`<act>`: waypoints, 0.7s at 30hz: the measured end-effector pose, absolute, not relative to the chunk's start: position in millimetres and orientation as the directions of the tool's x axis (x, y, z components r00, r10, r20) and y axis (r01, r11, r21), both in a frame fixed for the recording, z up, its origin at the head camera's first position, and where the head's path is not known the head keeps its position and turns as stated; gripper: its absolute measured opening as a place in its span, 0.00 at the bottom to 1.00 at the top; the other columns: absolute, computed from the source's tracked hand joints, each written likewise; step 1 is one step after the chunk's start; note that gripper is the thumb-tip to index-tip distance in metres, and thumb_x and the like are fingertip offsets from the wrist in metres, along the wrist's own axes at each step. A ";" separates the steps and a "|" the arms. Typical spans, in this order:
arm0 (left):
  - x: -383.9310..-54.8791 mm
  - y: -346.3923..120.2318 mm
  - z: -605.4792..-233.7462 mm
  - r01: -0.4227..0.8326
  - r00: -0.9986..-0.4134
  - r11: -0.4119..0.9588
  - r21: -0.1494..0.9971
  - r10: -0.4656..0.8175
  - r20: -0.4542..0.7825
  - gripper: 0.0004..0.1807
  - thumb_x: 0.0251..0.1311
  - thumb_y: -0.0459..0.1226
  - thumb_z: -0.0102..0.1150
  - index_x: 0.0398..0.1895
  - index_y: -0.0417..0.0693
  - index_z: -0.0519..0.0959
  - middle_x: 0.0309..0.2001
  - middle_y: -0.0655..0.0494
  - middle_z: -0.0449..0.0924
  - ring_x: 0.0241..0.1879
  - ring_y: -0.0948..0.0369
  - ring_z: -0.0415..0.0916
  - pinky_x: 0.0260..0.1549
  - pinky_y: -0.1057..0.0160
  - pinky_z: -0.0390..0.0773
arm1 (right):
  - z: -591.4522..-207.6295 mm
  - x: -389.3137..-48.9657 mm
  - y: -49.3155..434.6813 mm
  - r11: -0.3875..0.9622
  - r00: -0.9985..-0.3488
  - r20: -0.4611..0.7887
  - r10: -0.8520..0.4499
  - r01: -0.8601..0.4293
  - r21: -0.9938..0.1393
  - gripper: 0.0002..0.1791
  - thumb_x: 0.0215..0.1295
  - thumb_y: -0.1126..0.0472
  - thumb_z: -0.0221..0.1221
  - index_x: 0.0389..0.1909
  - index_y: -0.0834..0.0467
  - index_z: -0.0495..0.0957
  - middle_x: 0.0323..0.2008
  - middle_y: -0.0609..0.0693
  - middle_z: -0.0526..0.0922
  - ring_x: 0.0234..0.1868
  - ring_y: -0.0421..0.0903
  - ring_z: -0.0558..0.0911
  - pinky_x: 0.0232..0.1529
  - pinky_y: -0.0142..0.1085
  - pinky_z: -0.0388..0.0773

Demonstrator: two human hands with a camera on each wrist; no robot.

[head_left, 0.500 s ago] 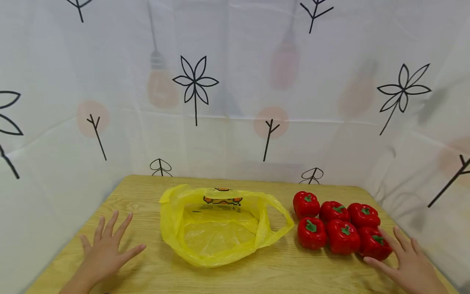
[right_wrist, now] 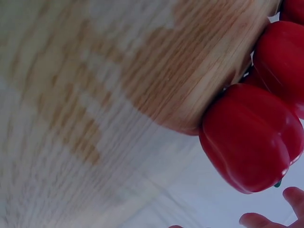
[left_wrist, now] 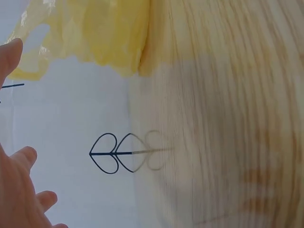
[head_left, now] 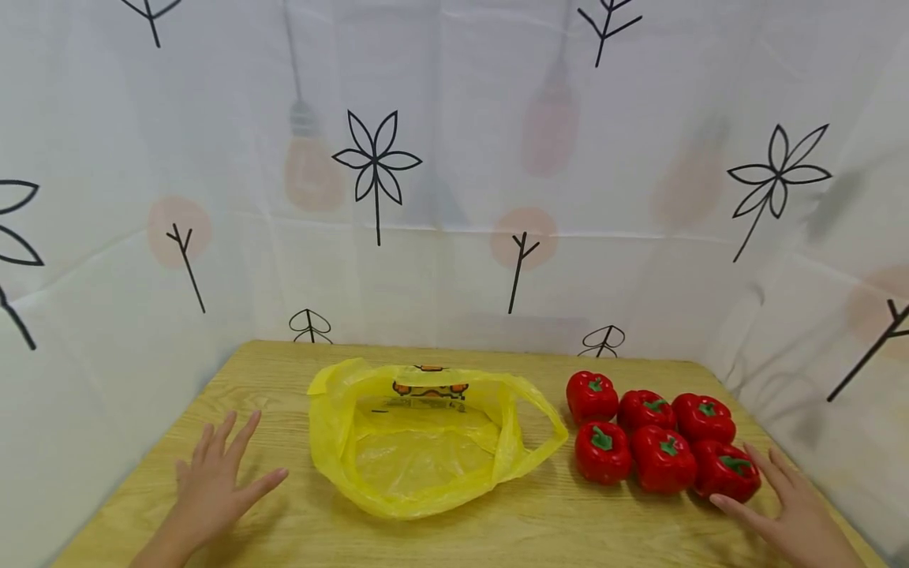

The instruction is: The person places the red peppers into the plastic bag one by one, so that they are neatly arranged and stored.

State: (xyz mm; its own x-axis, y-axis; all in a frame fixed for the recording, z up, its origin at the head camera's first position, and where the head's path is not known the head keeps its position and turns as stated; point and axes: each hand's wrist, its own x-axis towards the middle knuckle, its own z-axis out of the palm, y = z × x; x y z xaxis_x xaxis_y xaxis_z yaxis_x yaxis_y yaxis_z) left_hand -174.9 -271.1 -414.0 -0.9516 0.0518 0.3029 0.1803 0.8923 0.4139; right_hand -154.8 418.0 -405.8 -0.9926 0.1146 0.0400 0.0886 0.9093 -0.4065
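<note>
A yellow plastic bag (head_left: 490, 472) with handles lies on the table, its mouth gaping toward me. To its left my left hand (head_left: 213, 493) hovers with fingers spread, holding nothing; in the left wrist view its thumb (left_wrist: 10, 56) overlaps the bag's edge. Several red bell peppers with green stems stand in two rows right of the bag. My right hand (head_left: 798, 513) is at the front-right bell pepper (head_left: 726, 471), thumb and fingers spread around its near right side. In the right wrist view the fingertips (right_wrist: 254, 221) show a little apart from that pepper.
The light wood table (head_left: 426, 544) runs back to a white curtain (head_left: 454, 276) printed with plants and bulbs, which also closes in both sides. Another bell pepper (head_left: 602, 452) stands close to the bag's right handle.
My left hand has shifted slightly to the right. The right hand has moved a little, staying beside the front-right bell pepper. The bag has stayed in place.
</note>
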 end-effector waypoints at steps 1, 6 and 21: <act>-175.3 -269.8 -413.8 0.190 -0.946 0.891 0.413 0.054 0.320 0.51 0.54 0.58 0.59 0.74 0.58 0.41 0.70 0.33 0.38 0.65 0.31 0.30 0.43 0.18 0.36 | -405.8 -154.9 417.8 0.904 -0.992 0.026 0.121 0.100 -0.415 0.54 0.62 0.37 0.52 0.69 0.70 0.36 0.61 0.82 0.32 0.57 0.82 0.42 0.43 0.76 0.54; -176.4 -261.3 -412.2 0.243 -0.920 0.860 0.450 0.058 0.386 0.51 0.53 0.54 0.62 0.74 0.59 0.42 0.68 0.31 0.43 0.64 0.29 0.35 0.44 0.19 0.42 | -407.4 -156.9 419.4 0.888 -0.990 -0.002 0.142 0.128 -0.442 0.56 0.62 0.36 0.52 0.68 0.72 0.34 0.61 0.82 0.34 0.58 0.81 0.41 0.44 0.75 0.54; -174.8 -238.7 -398.1 0.255 -0.930 0.757 0.602 0.022 0.366 0.54 0.50 0.51 0.67 0.74 0.56 0.43 0.69 0.36 0.44 0.64 0.33 0.42 0.46 0.23 0.52 | -406.2 -163.3 421.6 0.833 -0.979 -0.089 0.183 0.203 -0.515 0.59 0.59 0.35 0.55 0.67 0.73 0.32 0.61 0.82 0.40 0.54 0.81 0.52 0.46 0.69 0.63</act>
